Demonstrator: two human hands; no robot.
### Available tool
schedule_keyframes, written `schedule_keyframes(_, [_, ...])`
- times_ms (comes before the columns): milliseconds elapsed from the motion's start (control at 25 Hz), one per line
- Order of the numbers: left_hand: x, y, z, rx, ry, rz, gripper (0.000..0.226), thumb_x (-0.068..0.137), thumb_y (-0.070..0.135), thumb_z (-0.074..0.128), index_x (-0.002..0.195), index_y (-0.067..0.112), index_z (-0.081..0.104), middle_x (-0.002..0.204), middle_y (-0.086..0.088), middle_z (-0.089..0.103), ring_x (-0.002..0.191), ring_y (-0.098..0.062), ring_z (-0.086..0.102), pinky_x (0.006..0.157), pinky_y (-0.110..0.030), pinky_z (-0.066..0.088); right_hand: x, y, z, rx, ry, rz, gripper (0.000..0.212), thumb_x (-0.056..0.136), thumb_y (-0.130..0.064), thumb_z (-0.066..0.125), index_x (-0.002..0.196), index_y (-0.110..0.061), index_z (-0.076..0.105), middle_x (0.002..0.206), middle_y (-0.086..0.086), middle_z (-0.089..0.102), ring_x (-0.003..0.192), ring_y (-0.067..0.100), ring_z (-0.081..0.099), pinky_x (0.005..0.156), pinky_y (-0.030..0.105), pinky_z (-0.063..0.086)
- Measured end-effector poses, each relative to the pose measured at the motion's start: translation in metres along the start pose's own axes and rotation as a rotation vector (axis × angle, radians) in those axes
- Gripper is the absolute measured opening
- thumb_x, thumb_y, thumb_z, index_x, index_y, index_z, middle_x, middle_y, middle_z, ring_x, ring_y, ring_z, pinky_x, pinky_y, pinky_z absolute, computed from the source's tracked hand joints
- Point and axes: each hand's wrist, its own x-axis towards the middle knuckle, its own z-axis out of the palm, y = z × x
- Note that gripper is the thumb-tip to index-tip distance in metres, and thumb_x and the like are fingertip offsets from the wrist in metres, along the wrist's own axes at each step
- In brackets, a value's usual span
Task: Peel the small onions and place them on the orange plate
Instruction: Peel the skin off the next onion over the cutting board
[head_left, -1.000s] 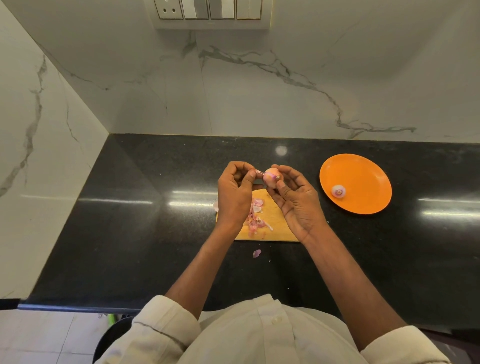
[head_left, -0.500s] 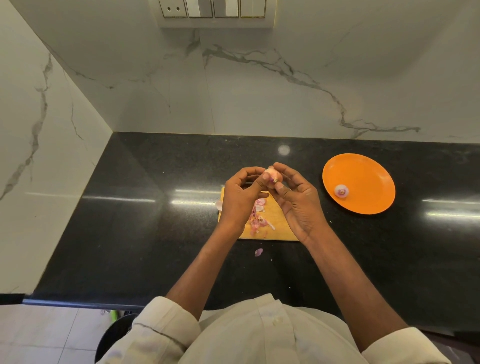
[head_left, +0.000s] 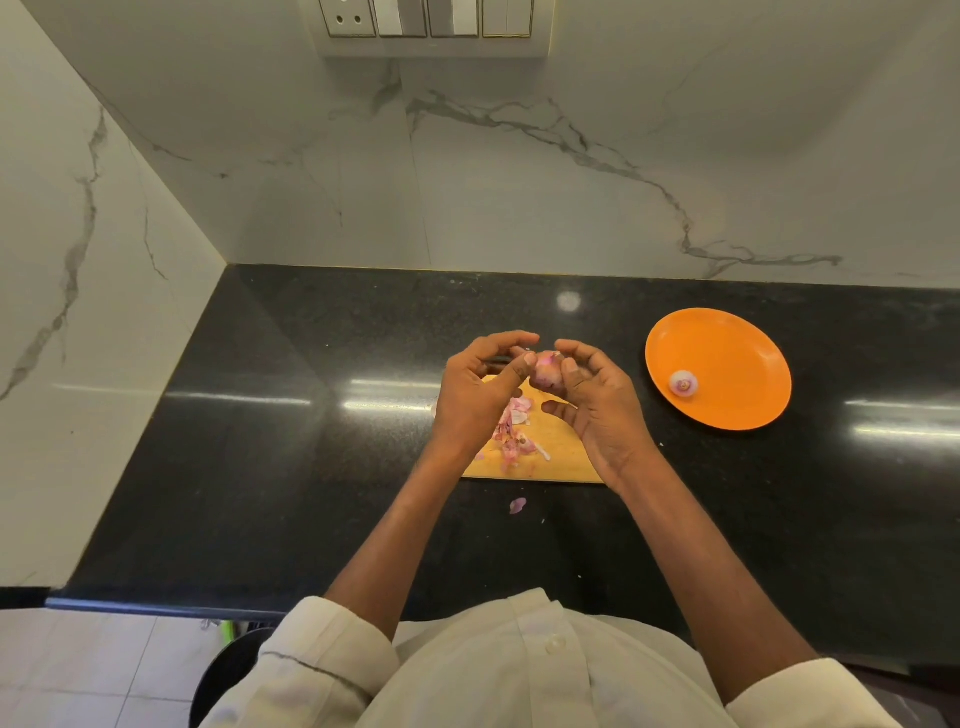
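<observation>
A small pinkish onion (head_left: 546, 370) is pinched between both hands above the far end of a wooden cutting board (head_left: 563, 454). My right hand (head_left: 597, 410) cups it from the right with the fingertips. My left hand (head_left: 478, 400) presses its thumb against the onion's left side. A thin dark thing shows under the left fingers; I cannot tell what it is. The orange plate (head_left: 727, 343) lies to the right on the black counter, with one peeled onion (head_left: 682, 383) on it.
Pink onion peels (head_left: 514, 431) are heaped on the board, and one loose peel (head_left: 517, 505) lies on the counter (head_left: 291, 441) in front of it. Marble walls close the back and left. The counter's front edge runs just before my body.
Both hands have stayed over the board with the onion. The left thumb has shifted onto the onion's left side and the fingers have spread a little.
</observation>
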Motion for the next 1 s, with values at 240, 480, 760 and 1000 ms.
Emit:
schedule_keyframes(240, [0.006, 0.006, -0.006, 0.223, -0.048, 0.199, 0.017, 0.096, 0.017, 0.079, 0.112, 0.013, 0.082, 0.103, 0.001, 0.075, 0.097, -0.012, 0.073, 0.086, -0.024, 0.061, 0.000, 0.003, 0.001, -0.037, -0.003, -0.054, 0.024, 0.108, -0.021, 0.056, 0.124, -0.013, 0.072, 0.121, 0.016, 0.073, 0.103, 0.023, 0.073, 0.081, 0.033, 0.061])
schedule_keyframes(480, [0.006, 0.007, -0.004, 0.284, 0.007, 0.249, 0.007, 0.098, 0.014, 0.076, 0.104, 0.011, 0.076, 0.095, 0.000, 0.073, 0.084, -0.017, 0.072, 0.077, -0.031, 0.063, -0.003, 0.003, 0.005, -0.072, -0.047, -0.083, 0.023, 0.107, -0.017, 0.058, 0.124, -0.011, 0.073, 0.123, 0.013, 0.074, 0.110, 0.025, 0.073, 0.087, 0.038, 0.063])
schedule_keyframes(760, [0.003, 0.008, -0.011, 0.168, -0.062, 0.164, 0.015, 0.097, 0.016, 0.079, 0.111, 0.009, 0.079, 0.101, -0.002, 0.078, 0.097, -0.018, 0.076, 0.087, -0.031, 0.064, -0.002, -0.001, 0.002, -0.063, -0.036, -0.085, 0.024, 0.108, -0.019, 0.056, 0.124, -0.012, 0.072, 0.118, 0.014, 0.074, 0.103, 0.021, 0.073, 0.081, 0.031, 0.061])
schedule_keyframes(1000, [0.006, 0.020, -0.007, 0.271, -0.104, 0.190, 0.008, 0.094, 0.012, 0.080, 0.101, 0.009, 0.076, 0.089, -0.001, 0.077, 0.081, -0.016, 0.076, 0.078, -0.026, 0.064, 0.000, -0.005, -0.007, -0.220, -0.044, -0.186, 0.023, 0.104, -0.018, 0.063, 0.124, -0.014, 0.074, 0.117, 0.005, 0.077, 0.112, 0.025, 0.073, 0.094, 0.040, 0.062])
